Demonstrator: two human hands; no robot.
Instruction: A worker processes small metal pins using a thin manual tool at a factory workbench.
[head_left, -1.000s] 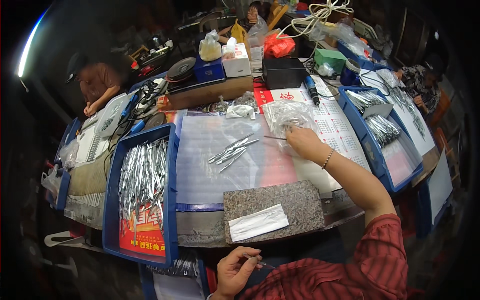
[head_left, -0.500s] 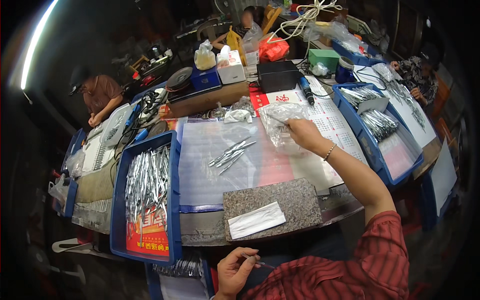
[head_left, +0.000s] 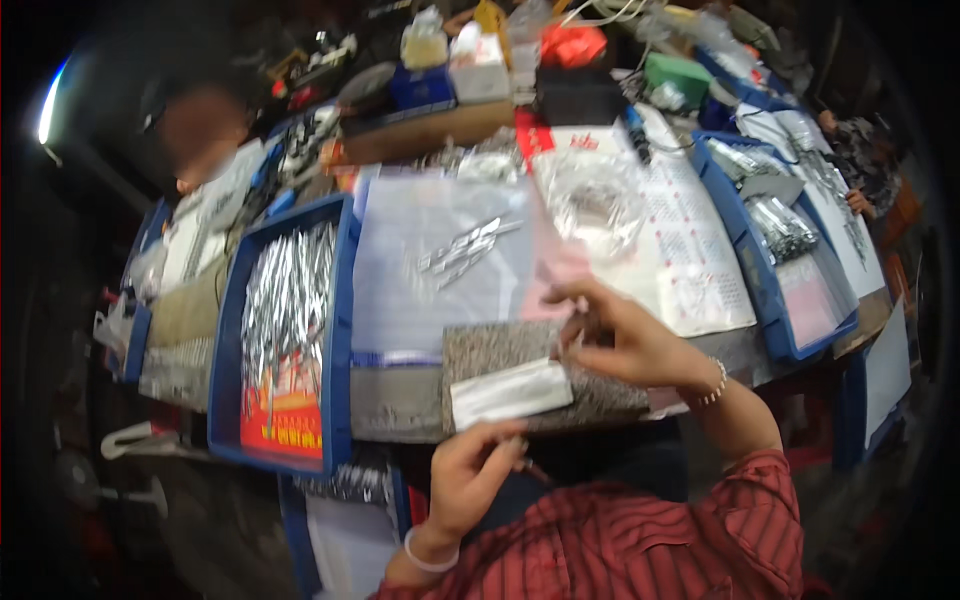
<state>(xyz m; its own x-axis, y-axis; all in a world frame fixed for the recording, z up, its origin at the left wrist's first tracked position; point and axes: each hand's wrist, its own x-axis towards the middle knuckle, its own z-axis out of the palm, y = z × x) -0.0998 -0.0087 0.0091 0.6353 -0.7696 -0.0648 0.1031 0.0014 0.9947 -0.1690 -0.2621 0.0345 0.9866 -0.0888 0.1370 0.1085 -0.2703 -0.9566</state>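
The left hand (head_left: 472, 482) pinches a slim, blurred piece (head_left: 537, 470) between thumb and fingertips, its end jutting just beyond them. The right hand (head_left: 640, 340), fingers curled, hangs over the speckled slab (head_left: 480, 342), right of the white folded cloth (head_left: 510, 395); blur hides whether it grips anything. Yellow lettering marks the red card (head_left: 262, 408) inside the blue tray (head_left: 340, 330); red print covers the pale sheet (head_left: 690, 265), mostly too smeared to read.

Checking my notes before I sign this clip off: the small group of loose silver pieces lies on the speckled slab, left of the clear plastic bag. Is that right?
Not quite: the head view shows the loose silver pieces on the pale sheet, beyond the speckled slab. They do lie left of the clear plastic bag.
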